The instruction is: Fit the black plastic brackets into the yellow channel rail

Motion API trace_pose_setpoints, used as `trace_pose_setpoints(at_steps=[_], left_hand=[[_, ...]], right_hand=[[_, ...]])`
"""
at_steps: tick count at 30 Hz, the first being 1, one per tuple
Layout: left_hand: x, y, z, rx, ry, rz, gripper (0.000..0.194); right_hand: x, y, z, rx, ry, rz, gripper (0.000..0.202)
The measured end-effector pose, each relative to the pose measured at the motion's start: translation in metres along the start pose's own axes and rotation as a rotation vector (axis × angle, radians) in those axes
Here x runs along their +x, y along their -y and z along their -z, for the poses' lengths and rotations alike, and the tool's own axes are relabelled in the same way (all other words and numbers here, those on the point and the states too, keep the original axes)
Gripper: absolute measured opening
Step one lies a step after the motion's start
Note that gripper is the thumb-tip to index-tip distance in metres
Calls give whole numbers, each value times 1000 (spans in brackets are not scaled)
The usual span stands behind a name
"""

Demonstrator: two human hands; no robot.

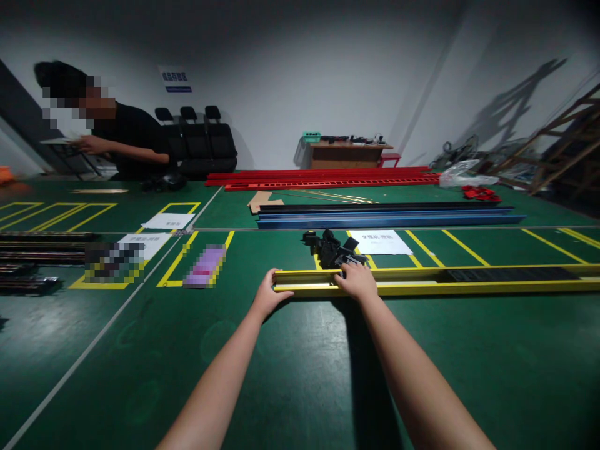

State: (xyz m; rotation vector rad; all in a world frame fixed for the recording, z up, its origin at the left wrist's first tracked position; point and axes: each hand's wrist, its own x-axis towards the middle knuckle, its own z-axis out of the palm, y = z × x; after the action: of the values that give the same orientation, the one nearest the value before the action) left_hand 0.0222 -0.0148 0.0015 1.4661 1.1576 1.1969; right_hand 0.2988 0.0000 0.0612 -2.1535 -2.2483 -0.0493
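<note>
A long yellow channel rail (412, 289) lies across the green table and runs off to the right, with a dark strip (510, 275) inside its right part. My left hand (270, 296) grips the rail's left end, thumb on the near edge and fingers at the far edge. Farther right, my right hand (357, 281) is bent over the rail, its fingertips at the channel; whether they hold a small part is hidden. Just behind the rail sits a pile of black parts (328, 247), close to my right fingers.
Blue rails (389, 220) and red rails (328, 178) lie farther back. A white paper sheet (382, 242) is behind the yellow rail. Dark rails (42, 250) lie at left. A person (135, 134) stands at the back left.
</note>
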Motion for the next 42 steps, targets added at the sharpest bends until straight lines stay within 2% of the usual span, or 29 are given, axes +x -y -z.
trace_pose_setpoints(at_steps=[10,18,24,30,32,37,42], left_hand=[[1,4,1,19,1,2,75],[1,5,0,20,-2,-5,75],[0,4,0,22,7,-11,74],[1,4,0,15,0,-6,74],[1,5,0,4,-5,-3,75],[2,6,0,2,-15,-9,74],[1,2,1,17,-1,-5,72]], right_hand=[[2,-1,-3,1,13,29,34],[3,-3,-3,24,19,17,43],[5,-5,-3,8,56,20,36],[7,-5,-5,15,39,28,34],[10,-9,-4,36,41,35,35],[14,-30,-1,192,145,93,49],[7,-33,-4,67,15,29,55]])
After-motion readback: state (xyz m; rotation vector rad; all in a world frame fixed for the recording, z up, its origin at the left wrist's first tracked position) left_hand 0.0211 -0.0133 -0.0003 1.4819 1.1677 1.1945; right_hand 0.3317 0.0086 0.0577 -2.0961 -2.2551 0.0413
